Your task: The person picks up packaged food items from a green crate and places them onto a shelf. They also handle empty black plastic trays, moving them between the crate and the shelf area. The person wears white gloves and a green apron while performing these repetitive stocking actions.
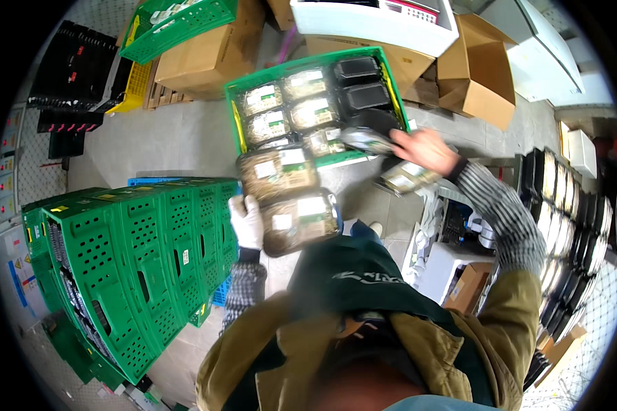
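Jacket: olive jacket, black-and-white knit sleeves at both forearms.
Left hand: white-gloved left hand, fingers closed on the left edge of the near pack; fingers under it hidden.
Second pack: second pack just beyond, touching the near pack; both labelled, brownish contents. Can't tell whether the hand grips this one too.
Crate stack: green crate stack, left of the left hand.
Right hand: bare right hand, narrow, holding the blurred pack by its right end, tilted, over the crate's near right corner.
Other pack: other pack below the right wrist; support unclear.
Crate: green crate ahead of both hands; labelled packs left and middle, black trays right.
Beyond: white foam box, open cardboard box to its right.
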{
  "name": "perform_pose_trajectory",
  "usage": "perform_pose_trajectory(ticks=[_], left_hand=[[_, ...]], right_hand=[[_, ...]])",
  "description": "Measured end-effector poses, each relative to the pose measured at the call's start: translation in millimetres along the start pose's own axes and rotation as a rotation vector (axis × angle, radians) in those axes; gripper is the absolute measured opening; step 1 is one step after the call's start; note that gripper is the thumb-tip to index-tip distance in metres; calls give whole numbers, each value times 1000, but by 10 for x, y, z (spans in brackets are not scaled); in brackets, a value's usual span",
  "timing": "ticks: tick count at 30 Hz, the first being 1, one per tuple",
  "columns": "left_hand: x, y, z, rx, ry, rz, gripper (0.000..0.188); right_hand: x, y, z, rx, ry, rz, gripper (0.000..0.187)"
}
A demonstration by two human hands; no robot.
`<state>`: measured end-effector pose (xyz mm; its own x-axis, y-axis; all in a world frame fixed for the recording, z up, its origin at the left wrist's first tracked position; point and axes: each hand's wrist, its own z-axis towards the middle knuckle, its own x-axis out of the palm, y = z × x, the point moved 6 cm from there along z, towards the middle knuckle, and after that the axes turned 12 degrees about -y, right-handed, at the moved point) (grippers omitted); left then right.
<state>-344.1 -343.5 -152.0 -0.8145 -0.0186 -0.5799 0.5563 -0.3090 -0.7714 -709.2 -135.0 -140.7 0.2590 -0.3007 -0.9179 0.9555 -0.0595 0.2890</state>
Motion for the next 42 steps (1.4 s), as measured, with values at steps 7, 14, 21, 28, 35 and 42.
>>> perform_pose_trajectory(ticks=[7,14,21,28,35,42], left_hand=[[-773,636,643,-129,-126,-192,12],[-233,864,204,-216,46,-85,18],[802,728,182,-252,432,-233,12],[839,409,762,-413,288,-483,19],[914,712,709,-289,309,-526,18],[1216,453,811,-270,393,-425,12]], right_hand=[[594,272,2085,-642,-237,-232,14],[1252,348,1915,81,34,376,50],[1829,774,1622,219,774,1059,93],[990,334,2065,-116,-71,190,75],[2100,632,1888,19,-229,289,68],[2632,402,2937,309,-84,-150,88]])
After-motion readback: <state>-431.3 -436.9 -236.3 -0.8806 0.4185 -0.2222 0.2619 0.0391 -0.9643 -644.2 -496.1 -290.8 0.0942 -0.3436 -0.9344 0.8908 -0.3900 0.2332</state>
